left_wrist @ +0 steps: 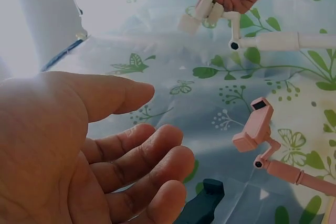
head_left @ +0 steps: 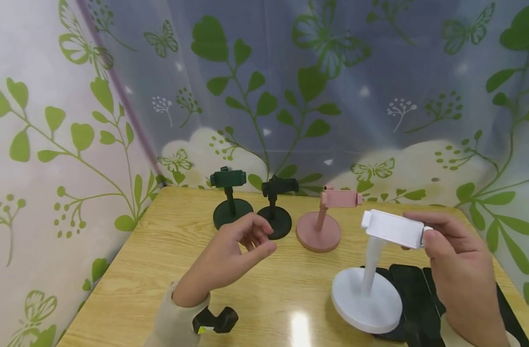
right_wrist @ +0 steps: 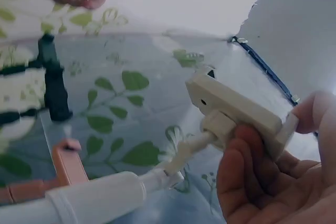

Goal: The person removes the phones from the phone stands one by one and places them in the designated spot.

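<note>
A white phone stand (head_left: pixel 369 270) with a round base is at the front right of the table. My right hand (head_left: pixel 461 270) grips the right end of its clamp head, thumb in front and fingers behind, as the right wrist view shows on the clamp (right_wrist: pixel 236 106). My left hand (head_left: pixel 230 253) hovers over the middle of the table with fingers loosely bent, holding nothing. Behind it stand a dark green phone stand (head_left: pixel 229 179) and a black phone stand (head_left: pixel 282 186). Between the black and white ones stands a pink phone stand (head_left: pixel 318 231).
Several dark phones (head_left: pixel 414 294) lie side by side under and beside the right hand, partly hidden by it and the white base. The wooden table (head_left: pixel 160 241) ends at a patterned curtain (head_left: pixel 264 96) behind the stands. A black strap (head_left: pixel 215 320) sits at the left wrist.
</note>
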Demonstrator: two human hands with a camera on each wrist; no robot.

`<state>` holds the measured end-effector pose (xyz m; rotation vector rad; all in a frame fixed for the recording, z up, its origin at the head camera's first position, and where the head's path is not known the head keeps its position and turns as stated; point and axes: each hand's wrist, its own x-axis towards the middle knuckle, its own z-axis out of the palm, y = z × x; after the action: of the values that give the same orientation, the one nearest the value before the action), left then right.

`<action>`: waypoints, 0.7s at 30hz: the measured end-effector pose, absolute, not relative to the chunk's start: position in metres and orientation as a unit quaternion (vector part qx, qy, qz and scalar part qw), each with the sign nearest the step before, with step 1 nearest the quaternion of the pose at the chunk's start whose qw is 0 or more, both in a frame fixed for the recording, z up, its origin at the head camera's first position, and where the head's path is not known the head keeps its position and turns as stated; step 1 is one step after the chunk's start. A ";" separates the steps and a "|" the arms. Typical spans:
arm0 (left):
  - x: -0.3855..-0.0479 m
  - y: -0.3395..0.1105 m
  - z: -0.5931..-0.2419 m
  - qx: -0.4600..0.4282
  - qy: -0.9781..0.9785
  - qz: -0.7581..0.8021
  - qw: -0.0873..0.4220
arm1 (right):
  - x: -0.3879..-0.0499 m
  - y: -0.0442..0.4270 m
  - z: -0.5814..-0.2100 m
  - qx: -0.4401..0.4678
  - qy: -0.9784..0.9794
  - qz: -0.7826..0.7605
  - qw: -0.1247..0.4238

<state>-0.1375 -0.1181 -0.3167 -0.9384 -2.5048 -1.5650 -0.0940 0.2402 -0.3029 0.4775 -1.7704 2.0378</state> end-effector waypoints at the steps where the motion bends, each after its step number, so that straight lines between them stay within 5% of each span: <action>1: -0.138 -0.118 -0.317 -0.303 -0.809 -0.503 0.020 | -0.095 0.241 -0.301 0.167 -0.633 0.723 0.220; 7: -0.141 -0.115 -0.322 -0.300 -0.813 -0.499 0.013 | -0.119 0.247 -0.304 0.124 -0.676 0.619 0.380; 10: -0.142 -0.116 -0.323 -0.301 -0.812 -0.501 0.012 | -0.138 0.250 -0.306 0.070 -0.728 0.541 0.415; 21: -0.144 -0.118 -0.323 -0.295 -0.815 -0.498 0.005 | -0.201 0.269 -0.316 0.002 -0.821 0.462 0.335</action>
<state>-0.1443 -0.1178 -0.3234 -0.9248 -2.5525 -1.5598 -0.2007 0.2688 -0.3160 0.0058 -2.1430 1.2045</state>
